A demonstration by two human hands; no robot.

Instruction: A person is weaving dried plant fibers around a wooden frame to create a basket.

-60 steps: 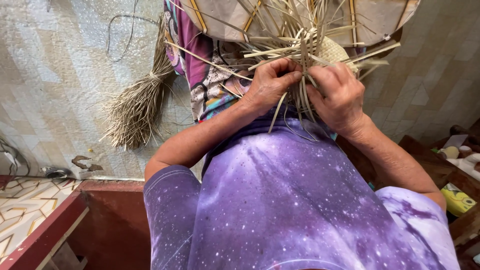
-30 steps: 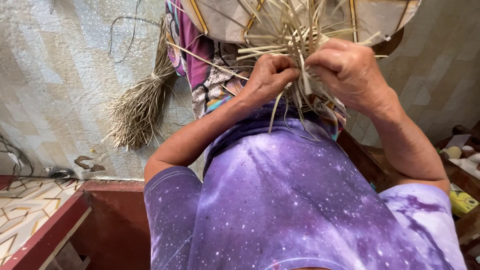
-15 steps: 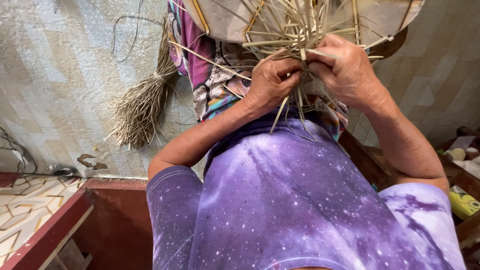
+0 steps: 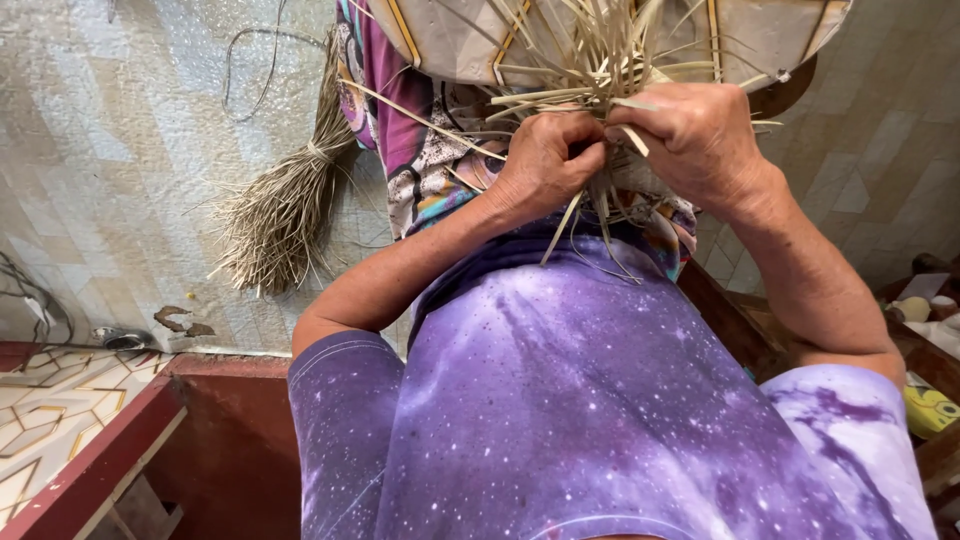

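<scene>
My left hand [image 4: 545, 160] and my right hand [image 4: 690, 140] meet close together over my lap, both closed on pale dry straw strips [image 4: 590, 60] that fan upward and outward from between my fingers. A few loose strip ends hang down below my left hand onto my purple shirt [image 4: 600, 400]. Behind the strips lies a round flat woven piece [image 4: 440, 40] with yellow-edged segments. My fingertips are hidden among the strips.
A bound bundle of dry straw [image 4: 285, 200] lies on the tiled floor at left, with a thin cord above it. A patterned cloth [image 4: 410, 150] covers my legs. A dark red wooden ledge [image 4: 120, 440] runs at lower left; small objects including a yellow one [image 4: 930, 405] sit at right.
My right hand has risen and moved in over the strips, closing beside my left hand. The view has shifted slightly; the straw bundle stays where it was.
</scene>
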